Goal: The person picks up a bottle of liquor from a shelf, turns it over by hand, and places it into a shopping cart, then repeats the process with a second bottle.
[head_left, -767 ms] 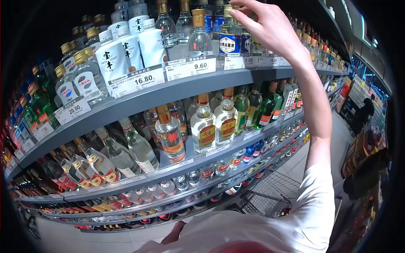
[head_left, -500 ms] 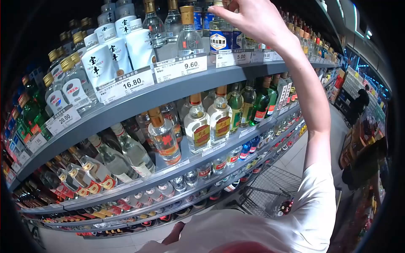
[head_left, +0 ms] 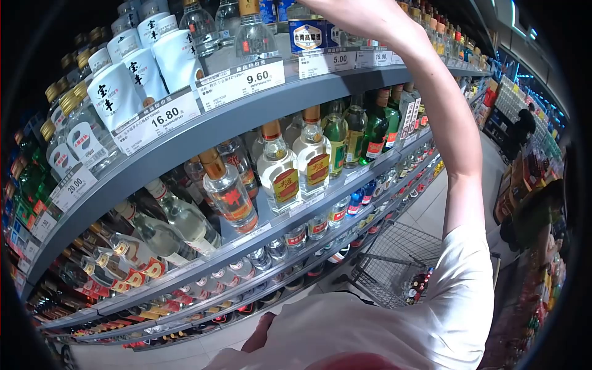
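Observation:
My right hand (head_left: 364, 13) reaches up to the top visible shelf, its fingers cut off by the upper edge of the view. Right below it stands a clear bottle with a blue and white label (head_left: 308, 36); whether the fingers touch it is hidden. To its left is a clear bottle with a gold cap (head_left: 254, 38), then several white bottles with black characters (head_left: 137, 82). Low in the view, a small shadowed part of my left hand (head_left: 259, 333) shows beside my white shirt, its fingers not discernible.
Price tags (head_left: 243, 83) line the curved grey shelf edge (head_left: 246, 126). Lower shelves hold many bottles, including yellow-labelled clear ones (head_left: 280, 176) and green ones (head_left: 374, 135). A wire shopping cart (head_left: 385, 262) with some items stands below my right arm. A person in dark clothes (head_left: 524, 126) is down the aisle.
The view has shifted, so the shelves sit lower left and my right hand is further out of the top edge. The blue-labelled bottle remains on the shelf.

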A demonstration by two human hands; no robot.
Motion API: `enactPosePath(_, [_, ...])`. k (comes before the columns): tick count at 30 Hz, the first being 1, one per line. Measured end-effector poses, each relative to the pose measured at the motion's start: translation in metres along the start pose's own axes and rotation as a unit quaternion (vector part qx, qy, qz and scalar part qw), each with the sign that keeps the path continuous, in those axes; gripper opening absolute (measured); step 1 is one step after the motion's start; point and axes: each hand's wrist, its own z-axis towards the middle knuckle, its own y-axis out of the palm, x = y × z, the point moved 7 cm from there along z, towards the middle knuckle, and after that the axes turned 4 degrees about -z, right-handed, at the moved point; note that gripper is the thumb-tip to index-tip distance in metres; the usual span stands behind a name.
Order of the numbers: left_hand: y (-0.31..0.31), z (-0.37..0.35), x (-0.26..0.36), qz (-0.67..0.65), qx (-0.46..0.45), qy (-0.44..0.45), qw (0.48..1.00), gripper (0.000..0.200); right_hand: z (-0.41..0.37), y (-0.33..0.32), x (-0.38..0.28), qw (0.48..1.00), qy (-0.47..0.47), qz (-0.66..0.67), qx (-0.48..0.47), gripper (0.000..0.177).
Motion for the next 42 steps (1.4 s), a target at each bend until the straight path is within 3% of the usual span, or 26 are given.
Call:
enactPosePath(12, [-0.013,0.013,0.046,-0.003,-0.004,0.089,0.996,0.058,-0.002,-0.001,0.001,0.998,0.003,0.060,-0.023,0.035])
enactPosePath(22, [-0.030,0.021,0.076,-0.039,0.021,0.168,0.985,0.056,0.000,-0.007,0.003,0.991,0.011,0.129,0.041,0.028])
enactPosePath(24, [-0.035,0.021,0.081,-0.044,0.027,0.183,0.982,0.055,0.002,-0.018,0.007,0.985,0.003,0.126,0.118,0.029])
enactPosePath(32, [-0.038,0.005,0.082,-0.068,0.041,0.231,0.970,0.054,-0.001,-0.045,0.001,0.961,0.010,0.191,0.198,0.025])
enactPosePath(34, [-0.042,-0.004,0.084,-0.073,0.046,0.243,0.966,0.053,-0.003,-0.049,-0.003,0.961,0.024,0.200,0.188,0.021])
enactPosePath(39, [-0.033,-0.038,0.080,-0.094,0.052,0.266,0.958,0.052,-0.012,-0.051,-0.023,0.921,-0.028,0.373,0.105,0.017])
enactPosePath(41, [-0.034,-0.093,0.101,-0.102,0.052,0.265,0.957,0.052,-0.013,-0.044,-0.028,0.906,-0.037,0.419,0.053,0.019])
enactPosePath(42, [-0.038,-0.123,0.116,-0.168,0.022,0.257,0.951,0.052,-0.014,-0.042,-0.030,0.904,-0.036,0.423,0.052,0.019])
